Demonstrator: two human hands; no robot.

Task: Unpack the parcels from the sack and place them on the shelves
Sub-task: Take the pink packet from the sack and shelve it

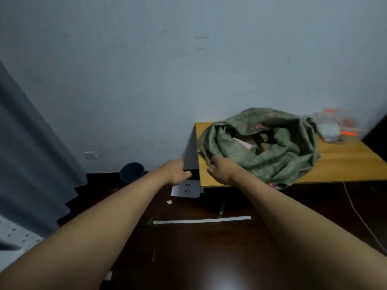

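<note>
Pale blue-grey wall [188,70] at rear, scuffed in places, with a white socket plate [90,155] low down; grey curtain [27,153] hanging at far left. Dark glossy floor [209,248] below, bearing a white paper [186,189] marked "6-3", a long white strip [202,220], a small white scrap [169,202] and a thin white cable [360,216] running off to the right. Dark blue bin [132,171] against the wall. Low wooden desk [345,164], light yellow top, set against the wall at right. Sack [261,147]: green woven fabric with pink markings, crumpled, mouth rolled open, sitting on the desk; its lower fold hangs over the desk's near edge. Parcels: a pink one [244,143] and brownish shapes visible inside the sack's mouth, blurred. Clear bags [333,126] with orange and white contents at the desk's back right, just beside the sack, blurred. Left hand [178,172]: bare arm extended, held off the desk's left corner above the floor, apart from the sack; fingers turned away, so whether curled or straight cannot be told. Right hand [219,167]: bare arm extended, at the sack's near left rim, fingers curled against the fabric; a firm grip cannot be confirmed.
</note>
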